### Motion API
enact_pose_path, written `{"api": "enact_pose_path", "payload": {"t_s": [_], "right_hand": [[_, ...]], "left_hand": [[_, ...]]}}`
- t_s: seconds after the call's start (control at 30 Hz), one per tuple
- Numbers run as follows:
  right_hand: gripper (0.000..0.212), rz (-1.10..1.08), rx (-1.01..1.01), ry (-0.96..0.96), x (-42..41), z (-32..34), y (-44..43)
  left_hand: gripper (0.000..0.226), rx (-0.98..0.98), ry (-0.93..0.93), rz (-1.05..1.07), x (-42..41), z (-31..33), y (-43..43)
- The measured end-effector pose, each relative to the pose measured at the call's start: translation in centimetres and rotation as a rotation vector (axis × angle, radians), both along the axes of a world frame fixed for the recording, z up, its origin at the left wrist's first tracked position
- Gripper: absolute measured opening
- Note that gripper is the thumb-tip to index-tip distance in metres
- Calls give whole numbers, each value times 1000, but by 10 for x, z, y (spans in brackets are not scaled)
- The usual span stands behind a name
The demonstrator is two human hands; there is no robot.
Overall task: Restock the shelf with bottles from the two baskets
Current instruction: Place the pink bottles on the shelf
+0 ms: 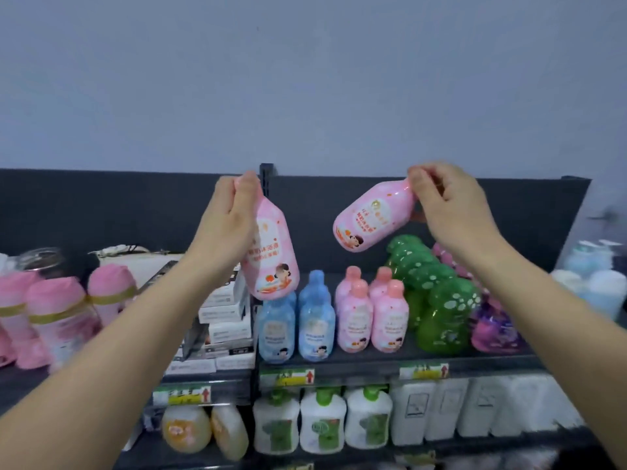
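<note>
My left hand grips the cap end of a pink bottle, which hangs nearly upright above the blue bottles on the top shelf. My right hand pinches the cap of a second pink bottle, tilted with its base down to the left, above the pink bottles that stand on the shelf. Both hands are raised in front of the shelf's dark back panel. No basket is in view.
Green bottles and purple pouches fill the shelf to the right. Stacked white boxes and pink containers sit to the left. White bottles with green caps and white jugs line the lower shelf.
</note>
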State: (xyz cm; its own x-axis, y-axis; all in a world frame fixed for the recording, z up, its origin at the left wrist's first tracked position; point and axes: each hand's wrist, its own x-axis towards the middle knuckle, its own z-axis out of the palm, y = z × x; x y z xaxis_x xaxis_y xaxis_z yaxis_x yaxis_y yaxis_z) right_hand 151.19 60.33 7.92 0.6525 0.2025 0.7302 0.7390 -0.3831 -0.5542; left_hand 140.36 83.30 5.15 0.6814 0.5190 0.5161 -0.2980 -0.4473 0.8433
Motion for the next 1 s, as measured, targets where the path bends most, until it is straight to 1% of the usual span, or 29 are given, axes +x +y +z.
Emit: {"api": "enact_pose_path", "payload": {"t_s": [0.07, 0.13, 0.2, 0.3, 0.43, 0.53, 0.6, 0.77, 0.9, 1.0], "right_hand": [[29, -29, -25, -44, 20, 6, -16], [27, -56, -38, -65, 42, 7, -27], [25, -88, -52, -73, 63, 6, -34], [25, -116, -76, -84, 94, 3, -42], [26, -158, -118, -84, 128, -1, -45], [24, -152, -195, -88, 145, -5, -38], [24, -133, -239, -73, 155, -9, -30], [24, -79, -377, -13, 176, -24, -6], [23, -41, -492, 101, 186, -38, 12], [24, -15, -625, 180, 195, -51, 24]], "left_hand": [[36, -16, -30, 1, 27, 8, -15], [36, -27, -41, 2, 52, 15, -28], [34, 21, -35, 16, 77, 21, -36], [28, 30, 3, -21, 112, 27, -42], [29, 14, 170, -104, 153, 23, -39], [26, 64, 273, -160, 176, 12, -33], [25, 141, 342, -170, 188, 2, -28], [30, 312, 510, -209, 216, -20, -15], [37, 410, 639, -241, 232, -38, -6], [37, 522, 752, -263, 242, -51, -4]]}}
